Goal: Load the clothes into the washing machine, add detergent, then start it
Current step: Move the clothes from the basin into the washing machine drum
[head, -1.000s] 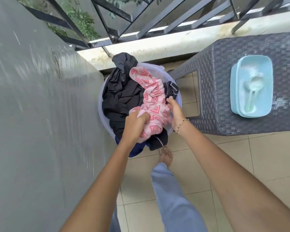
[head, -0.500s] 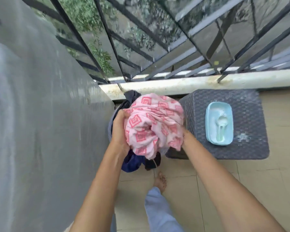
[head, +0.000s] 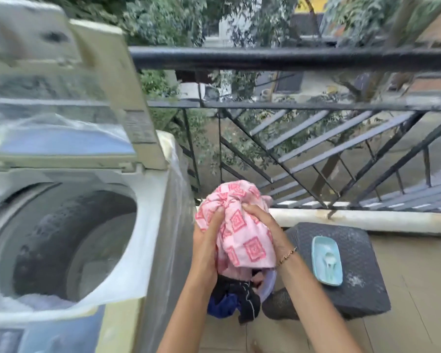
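L hand [head: 206, 242], R hand [head: 263, 220] grip pink cloth [head: 246, 242]; basin [head: 269, 283] below holds dark clothes [head: 240, 294], prob.

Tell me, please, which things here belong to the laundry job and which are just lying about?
Job: pink cloth, gripped by left hand and right hand; washing machine; basin of clothes; detergent tub.
Lying about: wicker stool; railing.

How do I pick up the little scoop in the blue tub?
Pinch the scoop by its thin handle from above, on your near side. It lies flat in the open tub, round bowl toward the railing, handle pointing back at you, so the handle is easiest to reach.
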{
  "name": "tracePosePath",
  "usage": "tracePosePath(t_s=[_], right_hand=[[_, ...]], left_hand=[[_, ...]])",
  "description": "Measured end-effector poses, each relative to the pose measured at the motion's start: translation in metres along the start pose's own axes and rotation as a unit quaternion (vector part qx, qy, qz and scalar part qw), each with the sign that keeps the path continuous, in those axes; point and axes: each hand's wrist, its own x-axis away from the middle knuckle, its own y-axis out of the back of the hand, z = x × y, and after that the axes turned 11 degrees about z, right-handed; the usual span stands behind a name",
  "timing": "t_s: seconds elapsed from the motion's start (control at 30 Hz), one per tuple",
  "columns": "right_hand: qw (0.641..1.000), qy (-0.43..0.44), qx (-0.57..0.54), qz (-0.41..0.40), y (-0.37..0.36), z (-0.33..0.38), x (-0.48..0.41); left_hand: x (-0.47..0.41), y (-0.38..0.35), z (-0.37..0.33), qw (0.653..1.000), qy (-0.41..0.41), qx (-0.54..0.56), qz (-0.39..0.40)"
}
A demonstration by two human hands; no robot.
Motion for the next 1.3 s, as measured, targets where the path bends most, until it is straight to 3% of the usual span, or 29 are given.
tracePosePath(t_s=[0.13,0.27,0.37,0.57,0.67,0.77,0.93,1.03,1.1,1.2,1.3], right_hand=[[0.984,0.057,0.166,-0.015,-0.077,-0.009,-0.015],[0.975,0.039,0.163,0.146,-0.154,-0.034,-0.034],[0.955,-0.035,0.146,0.255,-0.208,-0.061,-0.044],[0.951,0.062,0.284,0.105,-0.286,-0.116,-0.098],[0.942,0.087,0.320,0.055,-0.309,-0.138,-0.113],[0.928,0.102,0.358,0.014,-0.316,-0.151,-0.125],[0.841,0.081,0.532,-0.045,-0.306,-0.155,-0.138],[0.719,0.005,0.688,-0.095,-0.292,-0.153,-0.141],[0.690,-0.025,0.717,-0.099,-0.282,-0.153,-0.138],[0.669,0.009,0.739,-0.081,-0.270,-0.149,-0.125],[0.626,0.060,0.776,-0.055,-0.252,-0.139,-0.105]], left_hand=[[0.033,0.029,-0.068,0.992,-0.011,0.075,-0.103],[0.070,0.072,-0.145,0.977,-0.092,0.189,-0.025],[0.090,0.118,-0.189,0.970,-0.147,0.191,-0.037],[0.110,0.212,-0.240,0.968,-0.151,0.099,-0.172],[0.111,0.244,-0.250,0.950,-0.191,-0.021,-0.248],[0.106,0.262,-0.250,0.941,-0.180,-0.132,-0.253],[0.095,0.281,-0.247,0.922,-0.091,-0.306,-0.220],[0.088,0.290,-0.240,0.868,0.055,-0.452,-0.196],[0.089,0.287,-0.232,0.816,0.112,-0.531,-0.199],[0.097,0.263,-0.215,0.737,0.076,-0.644,-0.194],[0.103,0.227,-0.193,0.691,-0.001,-0.701,-0.175]])
